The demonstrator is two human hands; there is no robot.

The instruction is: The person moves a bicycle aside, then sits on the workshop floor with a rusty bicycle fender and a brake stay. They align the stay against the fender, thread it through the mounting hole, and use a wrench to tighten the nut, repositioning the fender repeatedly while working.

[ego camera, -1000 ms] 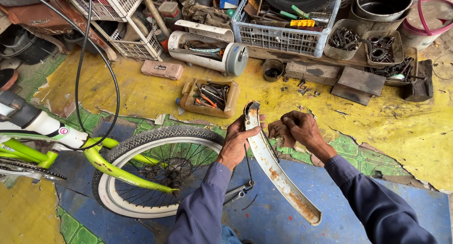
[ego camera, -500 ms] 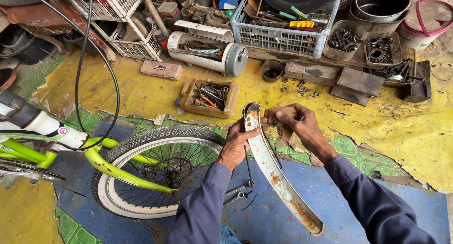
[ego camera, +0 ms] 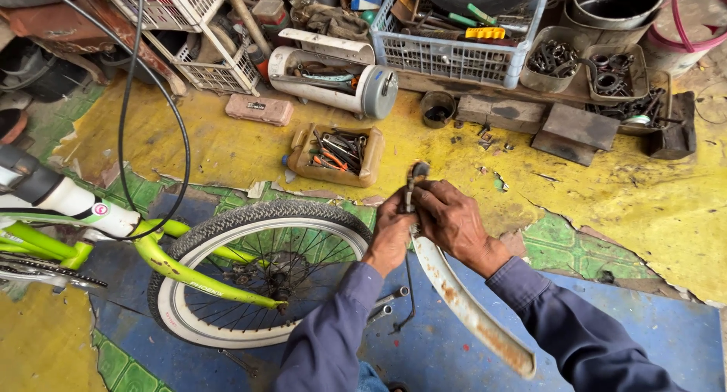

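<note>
A rusty white curved bicycle mudguard (ego camera: 469, 309) runs from the middle toward the lower right. My left hand (ego camera: 392, 229) grips it near its upper end. My right hand (ego camera: 448, 218) closes over the same upper end, at the dark metal bracket (ego camera: 415, 176) that sticks up above my fingers. Just to the left lies a green bicycle frame (ego camera: 151, 248) with its wheel (ego camera: 257, 271) resting on the floor, tyre close to my left hand. Both arms wear blue-grey sleeves.
A tan tray of hand tools (ego camera: 337, 153) sits beyond my hands. Behind it lie a white cylinder (ego camera: 333, 78), a blue plastic crate (ego camera: 454, 55), tins of bolts and nuts (ego camera: 556, 59), and wire baskets (ego camera: 197, 36). Loose sockets (ego camera: 386, 305) lie under the mudguard.
My right hand has moved in from beside the mudguard and closed onto its upper end next to my left hand. The mudguard has tilted more upright toward me.
</note>
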